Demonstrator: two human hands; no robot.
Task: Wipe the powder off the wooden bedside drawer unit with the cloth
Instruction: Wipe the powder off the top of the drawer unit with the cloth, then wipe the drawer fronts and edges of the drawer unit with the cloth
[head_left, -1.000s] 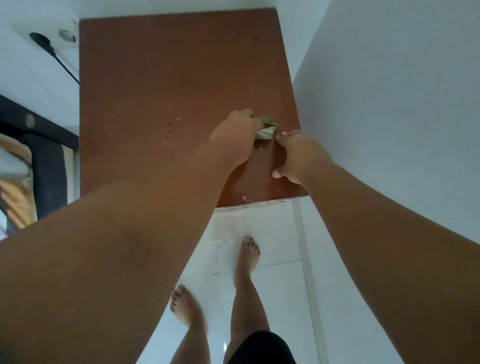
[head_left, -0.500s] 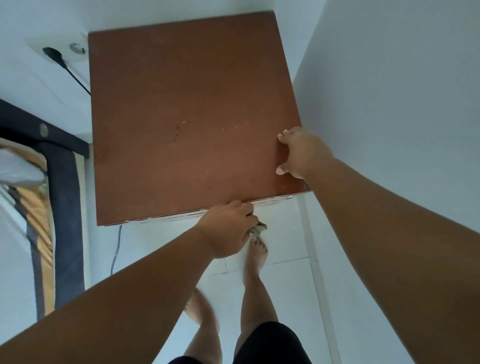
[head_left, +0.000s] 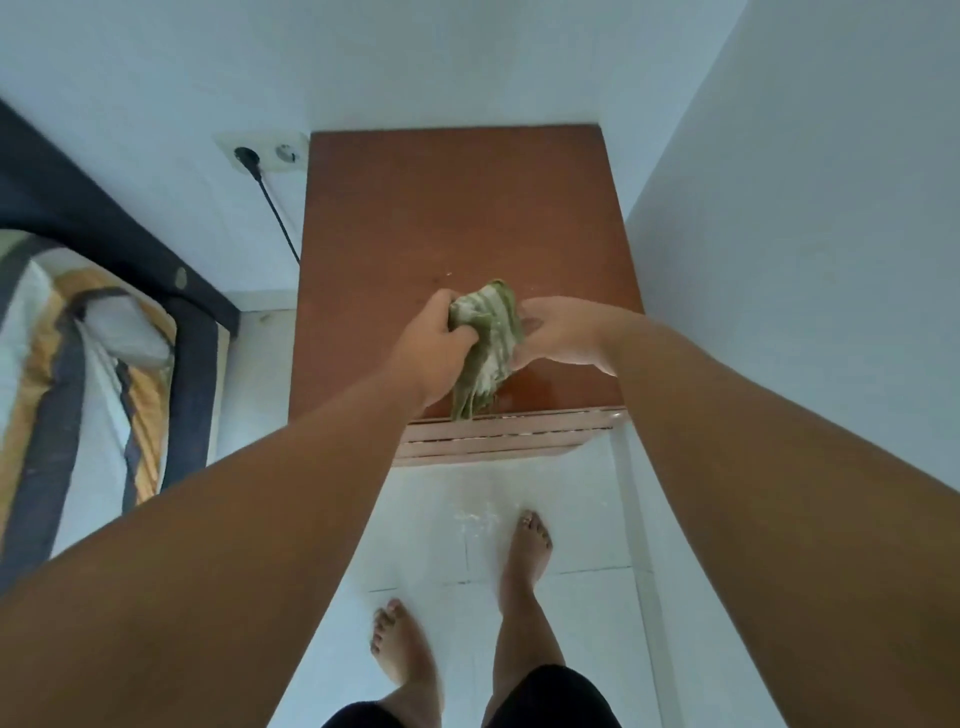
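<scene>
Now, line by line:

Cloth: the green cloth (head_left: 488, 338), streaked white with powder, is bunched and held up above the near half of the unit's top; its lower end hangs down to about the near edge, and whether it touches the wood cannot be told.

Left hand: the left hand (head_left: 434, 348) grips the cloth's left side, its fingers (head_left: 457, 340) curled shut around the bunched fabric.

Right hand: the right hand (head_left: 558, 332) sits against the cloth's right side, palm turned toward it. Its fingers are hidden behind the fabric, so whether they pinch the cloth or only rest on it cannot be told.

Cloth relative to fingers: the bundle lies between the two hands, its top poking out above the left fingers, its tail dropping below both hands.

Drawer unit: the wooden bedside drawer unit (head_left: 462, 218) stands in the corner, its back to the far wall and its right side along the right wall. Its brown top looks mostly clean; a few pale specks show near the cloth. The drawer fronts (head_left: 498, 436) appear below the near edge.

Floor: white tiles (head_left: 582, 519), with a faint scatter of powder (head_left: 475, 517) just in front of the unit, beside the person's bare right foot (head_left: 527, 551). The left foot (head_left: 400, 644) stands nearer.

Left side: a wall socket (head_left: 262, 153) with a black plug and cord, and a bed (head_left: 78, 353) with striped bedding.
</scene>
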